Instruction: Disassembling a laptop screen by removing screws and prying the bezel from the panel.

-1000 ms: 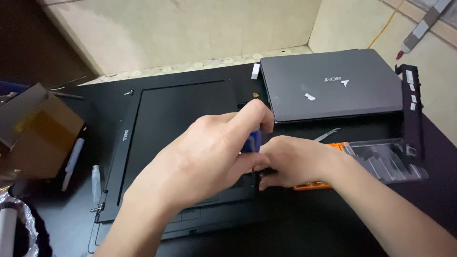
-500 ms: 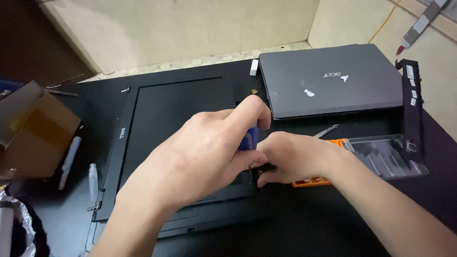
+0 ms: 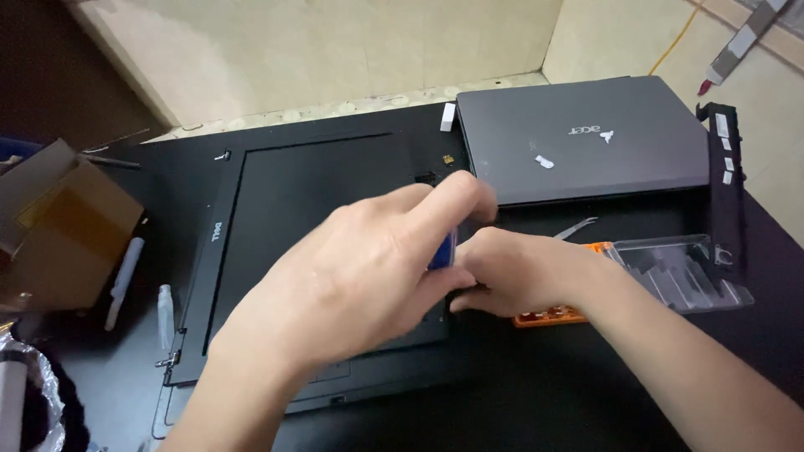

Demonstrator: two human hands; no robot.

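Blue-handled tool (image 3: 442, 249), upright, over flat black laptop panel (image 3: 318, 218)

Black table (image 3: 586, 402) bears two laptops (image 3: 318, 251) (image 3: 586, 151).

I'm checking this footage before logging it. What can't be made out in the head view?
- The blue tool: only a sliver shows between the left hand and right hand; its tip and type are hidden.
- The spot worked on the black laptop panel: covered by both hands.
- The orange tray: mostly behind the right hand.
- The cardboard box: cut off by the left edge.
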